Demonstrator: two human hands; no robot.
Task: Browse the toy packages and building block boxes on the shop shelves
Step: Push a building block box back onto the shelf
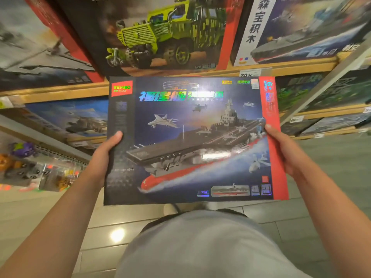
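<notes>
Shopper holds aircraft carrier box (192, 141) face-up before shop shelves (60, 93). Left hand (104, 157) grasps left edge, right hand (285, 149) grasps right edge, thumbs on top. Box flat, rectangular, glossy cardboard with glare and holographic lettering between grips. Likely best: keep level, tilt off glare to read. Truck box (164, 33) on shelf beyond far edge.

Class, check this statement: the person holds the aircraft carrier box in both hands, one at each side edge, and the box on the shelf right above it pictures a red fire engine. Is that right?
One detail is wrong. The head view shows the box on the shelf above picturing a green military truck, not a red fire engine. The rest stands: the left hand and right hand hold the aircraft carrier box at its side edges.
</notes>
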